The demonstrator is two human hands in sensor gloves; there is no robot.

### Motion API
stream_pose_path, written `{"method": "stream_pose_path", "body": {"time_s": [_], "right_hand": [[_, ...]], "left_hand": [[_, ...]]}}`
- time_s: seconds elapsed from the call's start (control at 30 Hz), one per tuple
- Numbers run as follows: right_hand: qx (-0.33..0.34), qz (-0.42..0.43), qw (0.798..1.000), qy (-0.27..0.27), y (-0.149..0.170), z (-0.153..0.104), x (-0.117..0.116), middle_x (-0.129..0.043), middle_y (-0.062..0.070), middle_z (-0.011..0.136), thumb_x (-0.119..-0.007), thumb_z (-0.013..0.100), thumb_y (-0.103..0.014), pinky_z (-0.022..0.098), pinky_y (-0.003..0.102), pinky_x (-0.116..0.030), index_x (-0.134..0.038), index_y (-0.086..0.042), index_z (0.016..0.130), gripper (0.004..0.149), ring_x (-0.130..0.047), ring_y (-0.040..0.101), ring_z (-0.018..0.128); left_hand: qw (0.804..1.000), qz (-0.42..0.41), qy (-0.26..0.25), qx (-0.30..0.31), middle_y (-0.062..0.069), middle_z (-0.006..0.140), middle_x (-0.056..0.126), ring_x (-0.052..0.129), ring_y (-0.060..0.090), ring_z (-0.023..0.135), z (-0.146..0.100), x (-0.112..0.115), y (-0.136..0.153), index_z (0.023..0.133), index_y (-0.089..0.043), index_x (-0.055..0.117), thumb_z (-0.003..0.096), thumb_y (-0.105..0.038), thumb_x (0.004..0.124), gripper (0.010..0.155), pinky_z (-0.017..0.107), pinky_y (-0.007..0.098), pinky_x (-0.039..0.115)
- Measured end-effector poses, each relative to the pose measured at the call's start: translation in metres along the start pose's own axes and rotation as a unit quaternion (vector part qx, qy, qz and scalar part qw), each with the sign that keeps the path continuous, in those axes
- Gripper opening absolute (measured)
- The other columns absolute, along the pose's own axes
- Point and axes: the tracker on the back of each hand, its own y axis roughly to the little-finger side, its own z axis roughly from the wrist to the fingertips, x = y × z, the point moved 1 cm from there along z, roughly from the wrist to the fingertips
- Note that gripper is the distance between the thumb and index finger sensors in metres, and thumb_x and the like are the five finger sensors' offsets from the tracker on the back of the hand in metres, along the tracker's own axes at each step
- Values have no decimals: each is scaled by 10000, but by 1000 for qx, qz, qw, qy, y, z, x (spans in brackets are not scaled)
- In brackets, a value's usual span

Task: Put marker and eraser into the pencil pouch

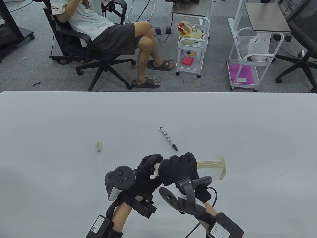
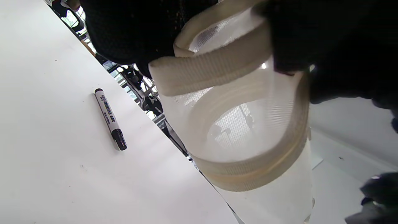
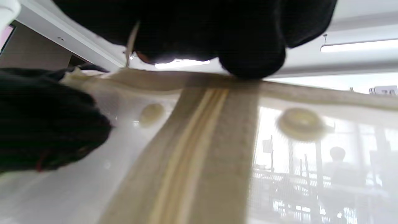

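A clear cylindrical pencil pouch (image 1: 215, 168) with cream trim lies on its side near the table's front, its far end pointing right. My right hand (image 1: 179, 168) grips its body from above. My left hand (image 1: 149, 164) holds its left end, at the cream rim (image 2: 217, 67). The left wrist view looks through the clear pouch wall (image 2: 248, 130); the right wrist view shows the cream zipper band (image 3: 199, 146). A black-and-white marker (image 1: 169, 138) lies just beyond my hands, also in the left wrist view (image 2: 110, 118). A small green-and-white eraser (image 1: 98, 146) lies to the left.
The white table (image 1: 49, 116) carries only these things. Beyond its far edge sit a person on an office chair (image 1: 99, 32) and two white carts (image 1: 190, 47).
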Motion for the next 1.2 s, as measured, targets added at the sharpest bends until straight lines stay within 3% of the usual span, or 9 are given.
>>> {"method": "stream_pose_path", "body": {"time_s": [0.43, 0.73, 1.0, 1.2], "right_hand": [[-136, -14, 989, -55, 121, -16, -6, -921, 81, 596, -789, 460, -434, 592, 628, -669, -906, -135, 685, 393, -962, 297, 477], [-163, -5, 985, -52, 153, -22, 4, -918, 81, 606, -786, 467, -433, 588, 625, -674, -899, -141, 693, 386, -960, 297, 486], [-185, 116, 976, -25, 173, -10, 7, -893, 129, 774, -775, 458, -482, 590, 637, -666, -874, -165, 816, 488, -951, 359, 631], [-213, 213, 950, -75, 199, 12, -28, -864, 153, 856, -779, 463, -464, 587, 643, -661, -845, -160, 886, 526, -940, 392, 673]], "left_hand": [[999, -30, 10, -29, 74, 1126, 611, 861, 355, 903, 5, -7, 25, 1040, -434, 501, 415, -484, 806, 698, 649, 521, 773], [998, -55, 11, -35, 51, 1158, 572, 821, 357, 954, 7, -12, 33, 1046, -444, 478, 426, -474, 798, 699, 679, 547, 736], [997, -66, 16, -32, 59, 1139, 601, 838, 358, 922, 6, -25, 32, 1047, -432, 490, 418, -482, 807, 706, 664, 537, 748], [997, -68, 45, -16, 65, 1133, 615, 847, 355, 912, 5, -38, 27, 1050, -429, 499, 417, -492, 811, 708, 660, 534, 752]]}}
